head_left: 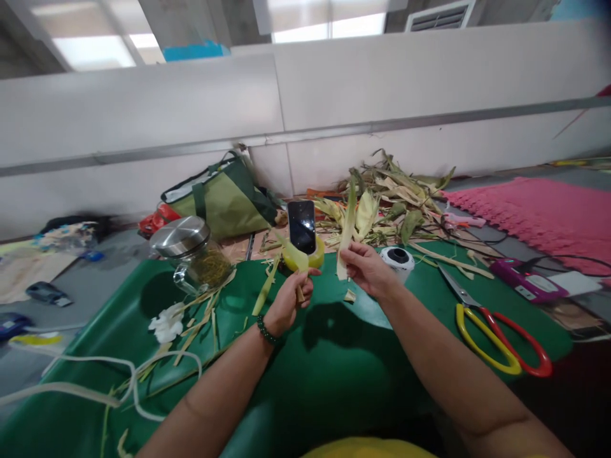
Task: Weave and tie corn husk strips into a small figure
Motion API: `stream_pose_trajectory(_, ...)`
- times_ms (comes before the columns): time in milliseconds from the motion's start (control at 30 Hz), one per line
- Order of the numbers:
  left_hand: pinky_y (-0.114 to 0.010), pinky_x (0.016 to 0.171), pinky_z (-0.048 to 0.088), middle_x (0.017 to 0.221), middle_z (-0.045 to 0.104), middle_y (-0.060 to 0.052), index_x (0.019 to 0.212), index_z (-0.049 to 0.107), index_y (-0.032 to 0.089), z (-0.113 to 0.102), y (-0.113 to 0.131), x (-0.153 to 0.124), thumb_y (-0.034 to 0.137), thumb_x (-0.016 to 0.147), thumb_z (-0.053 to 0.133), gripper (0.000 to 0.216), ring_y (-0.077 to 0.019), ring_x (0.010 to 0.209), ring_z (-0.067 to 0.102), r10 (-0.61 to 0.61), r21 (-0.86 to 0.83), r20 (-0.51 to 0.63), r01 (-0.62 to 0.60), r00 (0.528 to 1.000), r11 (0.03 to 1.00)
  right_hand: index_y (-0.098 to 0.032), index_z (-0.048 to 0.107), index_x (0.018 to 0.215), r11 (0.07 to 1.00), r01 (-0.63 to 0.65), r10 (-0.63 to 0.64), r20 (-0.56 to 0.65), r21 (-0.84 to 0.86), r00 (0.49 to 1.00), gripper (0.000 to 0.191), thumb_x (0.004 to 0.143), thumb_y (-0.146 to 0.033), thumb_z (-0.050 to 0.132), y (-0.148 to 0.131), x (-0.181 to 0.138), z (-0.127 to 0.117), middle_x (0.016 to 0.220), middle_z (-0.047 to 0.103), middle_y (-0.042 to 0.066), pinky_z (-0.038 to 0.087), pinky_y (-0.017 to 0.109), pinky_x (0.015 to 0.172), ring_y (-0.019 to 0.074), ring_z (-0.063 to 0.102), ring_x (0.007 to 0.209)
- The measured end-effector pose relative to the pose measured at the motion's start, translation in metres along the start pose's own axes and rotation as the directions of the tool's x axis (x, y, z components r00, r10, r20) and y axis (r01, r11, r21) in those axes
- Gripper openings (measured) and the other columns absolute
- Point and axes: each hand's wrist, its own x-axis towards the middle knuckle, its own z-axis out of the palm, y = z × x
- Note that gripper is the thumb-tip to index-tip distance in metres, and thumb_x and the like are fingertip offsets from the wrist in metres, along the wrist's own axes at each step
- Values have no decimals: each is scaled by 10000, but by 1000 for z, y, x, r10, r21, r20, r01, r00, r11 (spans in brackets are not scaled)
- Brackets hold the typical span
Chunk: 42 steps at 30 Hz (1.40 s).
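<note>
Above the middle of the green mat, my left hand is closed on a pale green corn husk piece whose wide end fans up past the fingers. My right hand pinches a long corn husk strip that stands upright from the fingertips. The two hands are apart. Just behind them a phone leans upright in a yellow roll of tape. A small husk scrap lies below my right hand. Another green husk strip rests left of my left hand.
Scissors with yellow and red handles lie at right, near a purple device. A glass jar with a metal lid, white cord and a green bag are at left. A husk pile sits behind.
</note>
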Motion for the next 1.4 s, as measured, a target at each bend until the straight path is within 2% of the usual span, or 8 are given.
stream_pose_trajectory(333, -236, 581, 383, 573, 489, 1, 521, 529, 162, 2, -1, 1, 305, 693, 580, 229, -130, 619, 415, 149, 399, 138, -193, 979, 897, -166, 657, 563, 995, 10, -5, 45, -104, 999, 218, 529, -343, 781, 22, -4, 35, 657, 607, 9, 445, 246, 595, 135, 555, 671)
stream_pose_trajectory(633, -208, 464, 325, 610, 571, -17, 770, 710, 123, -10, 7, -1, 398, 628, 712, 310, -77, 484, 435, -188, 172, 314, 139, 931, 975, -152, 656, 599, 960, -133, 60, 280, 246, 958, 314, 527, -402, 832, 12, -6, 18, 541, 600, -15, 373, 205, 436, 88, 508, 473)
stream_pose_trajectory(800, -221, 522, 352, 634, 603, -43, 624, 703, 112, -22, 17, -4, 422, 528, 817, 344, -88, 535, 471, -97, 211, 438, 2, 894, 977, -163, 659, 651, 952, -169, 54, 405, 254, 913, 324, 545, -417, 831, 13, -6, 15, 631, 628, -2, 463, 241, 544, 109, 559, 551)
stream_pose_trajectory(900, -224, 482, 311, 603, 544, -15, 550, 646, 136, -30, 27, -5, 492, 523, 770, 378, -77, 495, 404, 96, 157, 286, -146, 953, 977, -178, 654, 665, 947, -62, -6, 212, 314, 977, 308, 544, -397, 834, 12, -2, 11, 663, 601, -20, 425, 191, 520, 70, 510, 552)
stream_pose_trajectory(1000, -235, 502, 291, 515, 468, 15, 486, 569, 155, -31, 29, -3, 374, 625, 677, 281, -87, 488, 368, 212, 551, 10, -183, 977, 814, -184, 613, 624, 942, -20, -19, 112, 335, 993, 307, 574, -412, 813, 10, -1, 8, 494, 459, -76, 276, 161, 378, 24, 326, 392)
stream_pose_trajectory(1133, -235, 488, 251, 425, 363, 46, 404, 466, 165, -24, 20, 0, 209, 651, 584, 278, -84, 467, 327, 352, 876, -66, -115, 934, 469, -163, 609, 618, 978, -91, 13, 379, 189, 926, 320, 603, -435, 777, 10, -9, 14, 524, 533, -39, 308, 183, 374, 44, 398, 394)
stream_pose_trajectory(1233, -211, 485, 310, 467, 487, 30, 476, 577, 149, -17, 13, 0, 235, 644, 607, 191, -98, 505, 424, 354, 822, -68, -148, 933, 550, -147, 636, 658, 991, -134, 114, 399, 21, 910, 297, 609, -410, 765, 16, -13, 28, 572, 584, -13, 384, 201, 434, 68, 479, 449)
stream_pose_trajectory(1400, -258, 562, 481, 592, 675, -40, 653, 728, 135, -9, 11, -2, 330, 621, 679, 204, -172, 599, 599, 176, 442, -78, -125, 981, 888, -161, 624, 674, 998, -62, 62, 0, -31, 998, 308, 564, -420, 749, 29, -8, 43, 656, 600, -11, 462, 243, 513, 93, 529, 516)
